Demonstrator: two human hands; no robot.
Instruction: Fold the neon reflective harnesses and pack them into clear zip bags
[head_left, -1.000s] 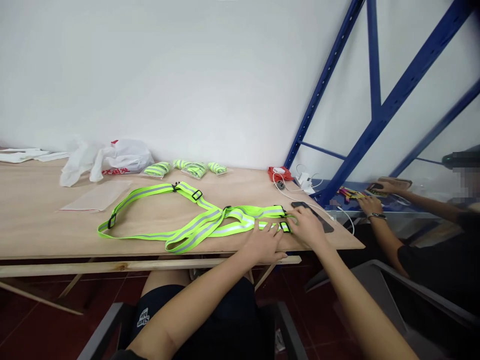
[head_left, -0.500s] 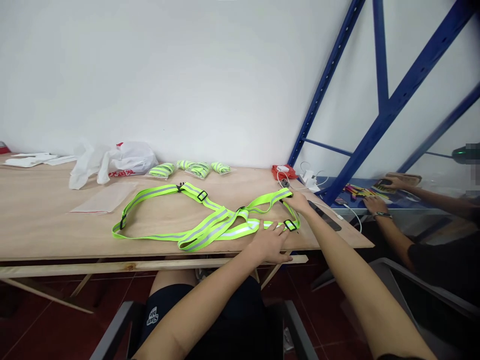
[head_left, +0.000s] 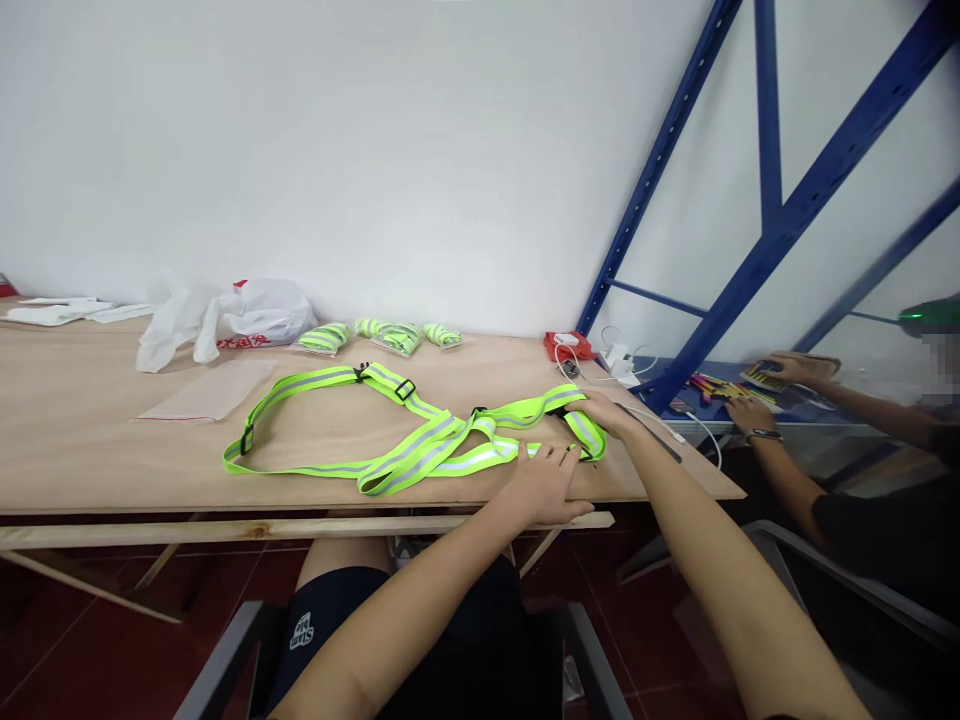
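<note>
A neon-yellow reflective harness (head_left: 420, 455) with grey stripes and black buckles lies spread on the wooden table (head_left: 315, 430). Its left part forms a wide loop, and its straps cross near the middle. My left hand (head_left: 545, 485) rests with fingers spread on the near strap of the right loop. At the far right side of that loop, my right hand (head_left: 600, 412) grips the strap near a black buckle; its fingertips are partly hidden behind the strap.
Several bagged reflective bundles (head_left: 397, 338) lie by the wall, beside a white plastic bag (head_left: 262, 312). A flat clear bag (head_left: 210, 392) lies left. White cables and a red cloth (head_left: 568, 345) sit before the blue rack (head_left: 720, 310). A co-worker's hands (head_left: 754, 412) are at right.
My right hand has moved slightly toward me and right, bringing the strap's right end with it. The right loop's end now folds over. My left hand stays nearly in place.
</note>
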